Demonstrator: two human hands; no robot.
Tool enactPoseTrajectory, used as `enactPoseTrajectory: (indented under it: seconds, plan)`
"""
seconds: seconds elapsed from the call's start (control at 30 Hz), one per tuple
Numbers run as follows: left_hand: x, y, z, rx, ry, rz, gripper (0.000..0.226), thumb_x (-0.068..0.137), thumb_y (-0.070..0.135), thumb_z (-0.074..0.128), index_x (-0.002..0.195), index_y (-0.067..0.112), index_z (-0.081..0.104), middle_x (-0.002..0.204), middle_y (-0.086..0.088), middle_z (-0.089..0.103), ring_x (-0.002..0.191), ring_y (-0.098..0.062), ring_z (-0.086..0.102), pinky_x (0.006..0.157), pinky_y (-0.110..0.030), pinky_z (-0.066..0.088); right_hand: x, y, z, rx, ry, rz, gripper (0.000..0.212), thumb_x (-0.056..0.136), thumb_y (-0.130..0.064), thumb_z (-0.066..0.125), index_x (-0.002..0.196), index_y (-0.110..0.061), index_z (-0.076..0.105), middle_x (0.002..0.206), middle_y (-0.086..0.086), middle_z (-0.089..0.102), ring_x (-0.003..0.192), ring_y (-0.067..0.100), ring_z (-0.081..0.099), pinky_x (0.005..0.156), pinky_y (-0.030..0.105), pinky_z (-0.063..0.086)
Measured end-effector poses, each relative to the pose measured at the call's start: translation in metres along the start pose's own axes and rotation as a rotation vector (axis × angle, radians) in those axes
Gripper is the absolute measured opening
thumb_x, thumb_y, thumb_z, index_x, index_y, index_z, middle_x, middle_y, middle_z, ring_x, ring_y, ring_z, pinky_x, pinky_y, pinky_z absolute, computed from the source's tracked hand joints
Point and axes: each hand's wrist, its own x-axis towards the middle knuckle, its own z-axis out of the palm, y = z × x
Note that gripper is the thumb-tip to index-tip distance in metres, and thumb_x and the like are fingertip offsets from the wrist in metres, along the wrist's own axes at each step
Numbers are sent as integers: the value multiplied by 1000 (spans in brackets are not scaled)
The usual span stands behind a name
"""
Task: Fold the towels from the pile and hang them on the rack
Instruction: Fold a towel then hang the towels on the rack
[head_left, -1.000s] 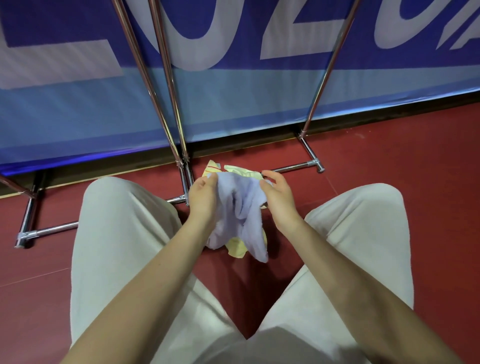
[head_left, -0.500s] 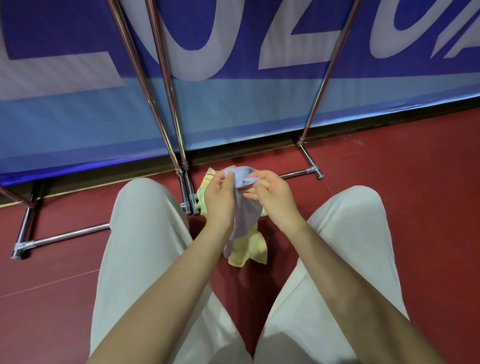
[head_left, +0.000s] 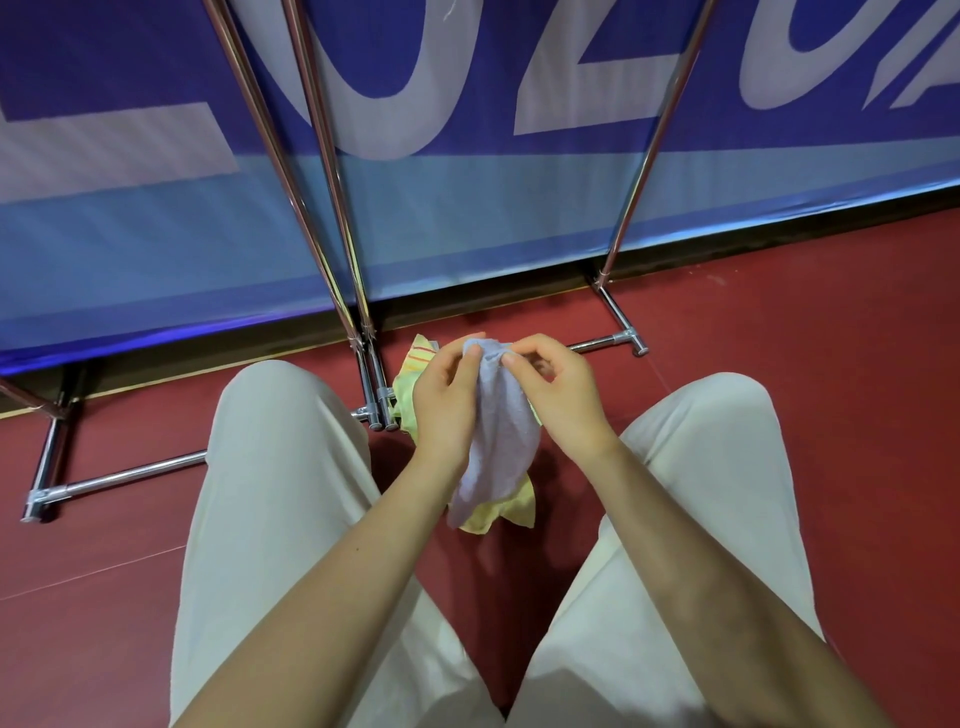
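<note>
Left hand (head_left: 445, 400) and right hand (head_left: 563, 397) both pinch the top edge of the blue towel (head_left: 504, 441), held above the yellow towel (head_left: 506, 512) on the floor (head_left: 831, 364), beside the rack (head_left: 363, 322).

The towel (head_left: 506, 436) you hold is pale lavender-blue and plain. Behind it, the pile (head_left: 410, 387) shows light yellow cloth with thin orange-red stripes along one edge. Your trousers (head_left: 270, 519) are cream. The floor (head_left: 831, 338) is deep red. The rack (head_left: 332, 171) is shiny silver metal. The banner (head_left: 467, 234) behind it is dark blue above with large white letters, light blue below.
</note>
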Motion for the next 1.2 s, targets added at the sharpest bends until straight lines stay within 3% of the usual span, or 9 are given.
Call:
enactPoseTrajectory:
  seconds: [0.07, 0.2, 0.3, 0.47, 0.63, 0.8, 0.97, 1.07, 1.2]
  plan:
    - [0, 1, -1, 8, -27, -29, 23, 99, 14, 50, 106, 5, 71, 90, 12, 66, 80, 20, 56, 74, -1, 40, 0, -2, 3, 35, -17, 67, 9, 90, -11, 62, 83, -14, 66, 78, -2, 66, 72, 5, 57, 70, 17, 46]
    - [-2, -1, -1, -61, -86, -112, 25, 97, 16, 50, 101, 12, 74, 100, -5, 73, 98, -16, 66, 89, -28, 51, -1, -2, 8, 88, 44, 112, 11, 90, -12, 63, 80, -17, 64, 77, 3, 66, 72, 9, 58, 70, 25, 48]
    - [-1, -1, -1, -78, -76, -148, 26, 96, 12, 47, 95, 2, 71, 89, -14, 67, 85, -20, 59, 83, -36, 47, 0, -4, 9, 131, 95, 115, 15, 90, -8, 63, 80, -19, 59, 77, -3, 65, 73, 5, 60, 71, 19, 48]
    - [6, 3, -4, -20, -88, -106, 24, 94, 7, 48, 91, 3, 72, 92, -12, 72, 84, -10, 60, 80, -26, 48, 3, -2, 7, 70, 101, 63, 22, 88, -7, 64, 76, -24, 57, 72, -15, 63, 69, 4, 55, 68, 18, 46]
    - [5, 5, -7, 35, -128, -90, 31, 95, 5, 45, 75, 13, 67, 57, 16, 60, 59, 6, 52, 61, -13, 39, 2, 0, 7, -3, 96, 27, 23, 88, -11, 65, 74, -28, 56, 72, -13, 64, 67, 5, 54, 65, 20, 45]
    - [-2, 9, -11, -12, -199, -89, 23, 98, 15, 52, 104, 8, 73, 100, -7, 73, 92, -5, 62, 82, -15, 47, 3, 0, 6, 85, 78, 87, 22, 89, -8, 64, 75, -23, 57, 74, -7, 65, 70, 7, 58, 67, 18, 47]
    - [2, 5, -16, -17, -155, -77, 17, 93, 19, 57, 89, 13, 72, 80, 0, 68, 81, -8, 58, 77, -27, 44, -1, -6, 6, 207, 18, 105, 11, 92, -7, 59, 84, -13, 59, 74, -4, 63, 69, 4, 56, 63, 15, 43]
    - [8, 4, -24, 6, -103, -45, 23, 93, 22, 52, 93, 9, 71, 94, -1, 71, 92, -9, 61, 82, -24, 43, -5, -8, 9, 215, -98, 92, 7, 93, -7, 57, 91, -14, 58, 71, -10, 61, 66, 4, 53, 61, 16, 41]
    - [13, 7, -35, 97, -109, 98, 23, 92, 18, 48, 85, 22, 69, 95, 1, 72, 99, -13, 64, 89, -30, 47, -8, -4, 14, -36, -234, 32, 17, 87, -10, 65, 86, -22, 54, 64, -4, 52, 59, 4, 45, 59, 16, 39]
